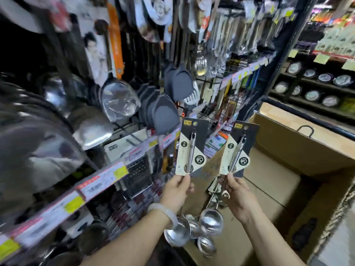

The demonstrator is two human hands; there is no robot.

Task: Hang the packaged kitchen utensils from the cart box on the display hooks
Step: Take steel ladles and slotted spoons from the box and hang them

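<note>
Fingers [184, 180] pinch carded steel ladle [190, 148] — second ladle [237, 148] opposite.

You hold two ladle cards [192, 145], cream and black with yellow logos. Their ladle bowls [211, 222] are shiny silver. Your bracelet [163, 211] is pale white; the box [299, 143] is brown.

Pretty dim aisle overall, with light coming from above and the 1–2 o'clock side. The 9 o'clock edge is a smeared mess of motion blur, and the shelf price strip [92, 186] there is unreadable. Fisheye warp bends the black shelf post [288, 52] at 1 o'clock. Sharpest bit is dead centre: the two ladle cards [192, 146] are fairly crisp. Glare pops off the steel ladle bowls [211, 221] at 6 o'clock and the clear-wrapped strainer [121, 100].
</note>
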